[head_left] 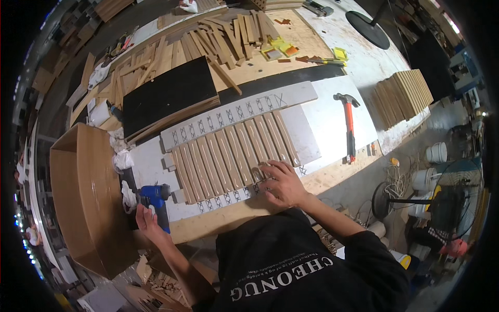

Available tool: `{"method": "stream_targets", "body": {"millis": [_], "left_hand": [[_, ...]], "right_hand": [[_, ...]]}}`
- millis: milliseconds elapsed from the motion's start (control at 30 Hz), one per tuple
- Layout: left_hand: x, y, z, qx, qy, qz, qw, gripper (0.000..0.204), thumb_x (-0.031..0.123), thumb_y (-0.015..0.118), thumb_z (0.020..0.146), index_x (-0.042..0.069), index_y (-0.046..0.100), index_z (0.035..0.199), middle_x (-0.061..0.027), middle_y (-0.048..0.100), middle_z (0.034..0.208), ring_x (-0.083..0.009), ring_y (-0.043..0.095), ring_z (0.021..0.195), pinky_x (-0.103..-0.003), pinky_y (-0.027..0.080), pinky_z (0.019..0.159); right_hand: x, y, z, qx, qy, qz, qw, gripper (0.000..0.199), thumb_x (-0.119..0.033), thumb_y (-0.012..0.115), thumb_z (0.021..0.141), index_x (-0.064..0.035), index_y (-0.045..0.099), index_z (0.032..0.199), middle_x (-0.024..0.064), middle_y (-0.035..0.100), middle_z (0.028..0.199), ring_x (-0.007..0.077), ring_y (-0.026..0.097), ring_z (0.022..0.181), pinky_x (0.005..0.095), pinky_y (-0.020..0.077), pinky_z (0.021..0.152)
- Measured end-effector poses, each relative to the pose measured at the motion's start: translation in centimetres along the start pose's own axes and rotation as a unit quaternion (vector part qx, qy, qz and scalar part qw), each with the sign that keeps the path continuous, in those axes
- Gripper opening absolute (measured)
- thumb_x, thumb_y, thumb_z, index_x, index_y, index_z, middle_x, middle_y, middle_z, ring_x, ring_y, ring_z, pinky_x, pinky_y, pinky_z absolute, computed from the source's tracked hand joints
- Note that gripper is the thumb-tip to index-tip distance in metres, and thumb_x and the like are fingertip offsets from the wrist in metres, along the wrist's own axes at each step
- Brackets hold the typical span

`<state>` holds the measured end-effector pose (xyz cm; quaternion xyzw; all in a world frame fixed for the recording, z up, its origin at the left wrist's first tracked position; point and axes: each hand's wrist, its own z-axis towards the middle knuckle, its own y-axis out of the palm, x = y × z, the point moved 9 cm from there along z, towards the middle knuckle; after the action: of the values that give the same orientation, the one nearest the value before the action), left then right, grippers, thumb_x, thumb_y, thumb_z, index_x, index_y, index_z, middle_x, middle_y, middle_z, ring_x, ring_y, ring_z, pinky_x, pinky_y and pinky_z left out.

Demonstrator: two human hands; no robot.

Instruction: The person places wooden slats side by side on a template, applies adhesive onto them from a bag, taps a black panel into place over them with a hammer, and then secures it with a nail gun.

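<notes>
Right across the middle of my view is the bench (332,177), pale wood along its front edge, with white sheets on top, probably so the work sits flat. Next biggest is the cardboard box (91,208) on my left, its mouth turned toward me, close enough to be handy. Behind the work there's a stack of black panels (171,93), parked out of the way I'd say.

Front and center is the row of wood strips (234,156), laid side by side on the white sheet. Past their far ends runs a long pale board (228,114) with crossed marks, and more marks show by the near ends; looks like a spacing guide to me. Off to the right sits a block of stacked strips (403,99), neat, so easy to grab from I guess. Hammer (350,125) lies between, handle toward me, which makes sense for reaching.

My right hand (283,187) has its fingers spread and bent over the strips' near right corner, not wrapped around anything, maybe steadying them. My left hand (149,224) is right by the blue tool (152,195); can't tell if those fingers are gripping it. Smallest bit: thin pale lines along the strips, possibly glue.
</notes>
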<state>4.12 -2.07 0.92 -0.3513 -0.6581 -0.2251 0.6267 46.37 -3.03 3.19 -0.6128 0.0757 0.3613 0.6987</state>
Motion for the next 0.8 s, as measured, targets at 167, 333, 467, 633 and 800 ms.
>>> {"method": "stream_targets", "body": {"millis": [167,333,467,633,800], "left_hand": [[-0.6,-0.2,0.0,-0.003,-0.002,0.002,1.000,0.038,0.026,0.060,0.086,0.010,0.055,0.120,-0.0016,0.055,0.117,-0.0130,0.051,0.100,-0.032,0.035,0.087],[-1.0,-0.9,0.0,0.006,-0.002,-0.007,1.000,0.036,0.023,0.060,0.086,0.010,0.055,0.119,-0.0003,0.056,0.115,-0.0119,0.051,0.098,-0.032,0.036,0.086],[-1.3,-2.1,-0.1,0.011,-0.006,-0.008,1.000,0.035,0.021,0.059,0.087,0.010,0.055,0.120,0.0003,0.056,0.112,-0.0112,0.050,0.098,-0.032,0.036,0.086],[-1.7,-2.7,-0.1,0.018,-0.003,-0.003,1.000,0.036,0.019,0.059,0.087,0.009,0.054,0.121,0.0005,0.056,0.111,-0.0112,0.050,0.097,-0.031,0.037,0.086],[-1.8,-2.9,0.0,0.021,-0.011,-0.018,1.000,0.034,0.018,0.059,0.087,0.008,0.055,0.120,0.0002,0.056,0.111,-0.0115,0.050,0.098,-0.031,0.037,0.086]], "right_hand": [[-0.2,1.0,2.2,0.020,-0.006,0.008,1.000,0.027,-0.022,0.061,0.067,-0.0135,0.065,0.093,0.0113,0.048,0.125,0.0341,0.039,0.121,0.0468,0.0311,0.100],[-1.0,1.9,2.9,0.014,-0.014,-0.001,1.000,0.026,-0.021,0.062,0.068,-0.0114,0.065,0.092,0.0119,0.047,0.126,0.0334,0.038,0.123,0.0472,0.0306,0.100],[-2.0,2.3,1.9,-0.027,-0.034,0.018,0.999,0.028,-0.023,0.062,0.068,-0.0128,0.065,0.094,0.0128,0.046,0.126,0.0341,0.036,0.124,0.0475,0.0297,0.102],[-2.6,3.3,3.4,-0.023,-0.033,0.012,0.999,0.029,-0.024,0.062,0.069,-0.0132,0.065,0.095,0.0129,0.045,0.128,0.0348,0.035,0.125,0.0481,0.0291,0.102],[-3.6,4.0,4.1,-0.010,-0.046,-0.004,0.999,0.027,-0.025,0.062,0.070,-0.0129,0.065,0.094,0.0127,0.045,0.128,0.0356,0.034,0.125,0.0485,0.0290,0.102]]}}
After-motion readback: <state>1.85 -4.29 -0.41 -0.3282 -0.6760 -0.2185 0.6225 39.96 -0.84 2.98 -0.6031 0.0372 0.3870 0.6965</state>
